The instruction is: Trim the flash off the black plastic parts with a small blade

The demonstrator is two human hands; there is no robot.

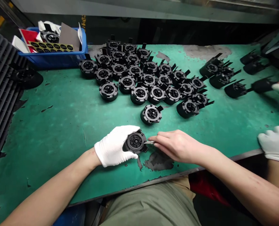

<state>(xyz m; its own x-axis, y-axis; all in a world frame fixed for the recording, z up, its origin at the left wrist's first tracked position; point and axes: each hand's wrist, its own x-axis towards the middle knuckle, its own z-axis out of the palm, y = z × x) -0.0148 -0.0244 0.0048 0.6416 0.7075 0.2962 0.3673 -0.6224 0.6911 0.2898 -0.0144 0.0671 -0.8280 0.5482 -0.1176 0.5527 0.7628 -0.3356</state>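
Black part (135, 142) in left hand (117, 146) meets right hand's (179, 146) blade (149, 142) near table edge (181, 172).

The left hand (124, 138) wears a white glove (109, 152), made of soft cloth, which ends at the wrist. The right hand (178, 146) is bare, and both forearms (243, 185) are bare also. Over the lap is a grey-green garment (151, 207), with wrinkles, and beside it some tan cloth (184, 185).

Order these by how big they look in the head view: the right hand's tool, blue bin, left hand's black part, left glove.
Largest to smallest:
Blue bin
Left glove
Black part
Tool
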